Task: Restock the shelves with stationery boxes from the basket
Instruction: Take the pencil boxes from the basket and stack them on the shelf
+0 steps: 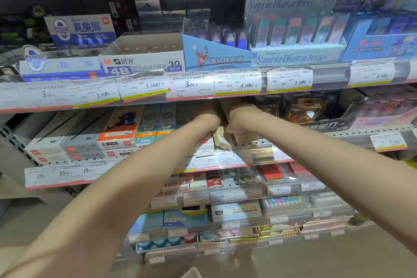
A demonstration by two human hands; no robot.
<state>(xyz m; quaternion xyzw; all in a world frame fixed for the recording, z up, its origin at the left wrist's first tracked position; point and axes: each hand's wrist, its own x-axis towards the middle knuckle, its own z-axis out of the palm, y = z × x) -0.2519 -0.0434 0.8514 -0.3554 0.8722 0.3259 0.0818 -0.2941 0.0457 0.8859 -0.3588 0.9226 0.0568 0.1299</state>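
Head view: 2 hands on 2nd shelf [338, 134]. Left hand [206, 123] & right hand [240, 119] each curl round 1 tan HB box [222, 140], boxes just below fingers, side by side.

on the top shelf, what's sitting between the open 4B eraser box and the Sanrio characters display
A blue roller-eraser display box with a cartoon hero sits between the 4B eraser box and the Sanrio display, in the head view.
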